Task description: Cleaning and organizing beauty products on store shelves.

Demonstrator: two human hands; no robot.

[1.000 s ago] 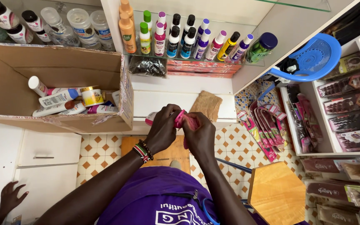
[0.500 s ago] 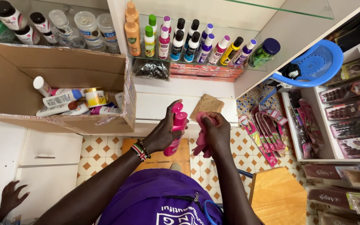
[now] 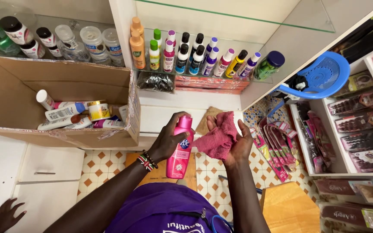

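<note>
My left hand [image 3: 169, 140] grips a tall pink bottle [image 3: 179, 151] upright by its upper half, fingers wrapped over the cap end. My right hand [image 3: 234, 144] holds a crumpled pink cloth [image 3: 218, 138], which touches the bottle's right side. Both hands are in front of my chest, above a tiled floor. A beaded bracelet [image 3: 146, 160] sits on my left wrist.
An open cardboard box [image 3: 65, 82] with several bottles and jars lies at left. A glass shelf holds a row of coloured bottles [image 3: 195, 58]. Right shelves hold packaged hair [image 3: 363, 129]; a blue basket [image 3: 320, 75] hangs there. A wooden stool [image 3: 288, 209] stands lower right. Another person's hand [image 3: 7, 213] shows lower left.
My hands drew apart. The pink bottle came upright in my left hand, and the cloth, earlier bunched over it, is now in my right hand beside it.
</note>
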